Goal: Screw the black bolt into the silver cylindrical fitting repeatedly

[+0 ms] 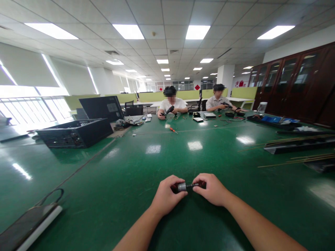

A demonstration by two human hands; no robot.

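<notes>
My left hand (169, 195) is closed, thumb and fingers around a small silver and dark-red cylinder (181, 187). A narrow dark shaft (190, 186) runs from the cylinder's right end toward my right hand (210, 190). That hand is pinched on a dark-red, handle-like piece (202, 184), in line with the cylinder. Fingers cover much of both parts, so I cannot tell their exact kind or whether they are one piece. Both hands are low over the green tabletop (131, 195), close together near its front.
A black computer case (75, 132) stands at the left, circuit boards (128, 121) beside it. An orange screwdriver (173, 130) lies mid-table. Two people (172, 104) sit across, holding power drills (170, 109). Metal channels and thin rods (300, 143) lie right; a flat dark device (28, 223), near left.
</notes>
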